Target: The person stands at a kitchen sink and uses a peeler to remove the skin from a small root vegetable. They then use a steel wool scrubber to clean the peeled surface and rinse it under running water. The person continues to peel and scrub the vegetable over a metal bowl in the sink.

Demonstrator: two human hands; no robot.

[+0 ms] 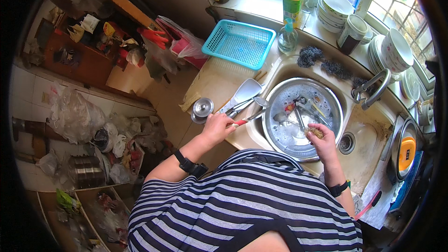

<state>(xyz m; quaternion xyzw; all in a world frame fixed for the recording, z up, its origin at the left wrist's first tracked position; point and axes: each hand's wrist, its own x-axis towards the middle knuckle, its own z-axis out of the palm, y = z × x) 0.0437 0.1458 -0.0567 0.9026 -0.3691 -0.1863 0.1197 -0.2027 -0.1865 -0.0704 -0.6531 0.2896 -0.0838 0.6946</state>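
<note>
My left hand point(217, 127) grips the red handle point(241, 122) of a metal utensil over the counter left of the sink; its metal end reaches the basin's rim. In my right hand point(322, 138) is a yellowish scouring pad point(315, 132), held above the right part of a round metal basin point(266, 136). Soapy water fills the basin, with several utensils lying in it. Beside my left hand on the counter are a white spatula or scoop point(247, 89), a small metal strainer or ladle point(260, 102) and round metal lids point(203, 107).
A turquoise plastic basket point(210, 43) and a pump bottle point(287, 38) stand behind. Dark steel wool point(310, 56) lies on the sink ledge near the faucet point(379, 84). Stacked bowls point(330, 15) line the windowsill. The second sink bowl point(364, 147) is at the right.
</note>
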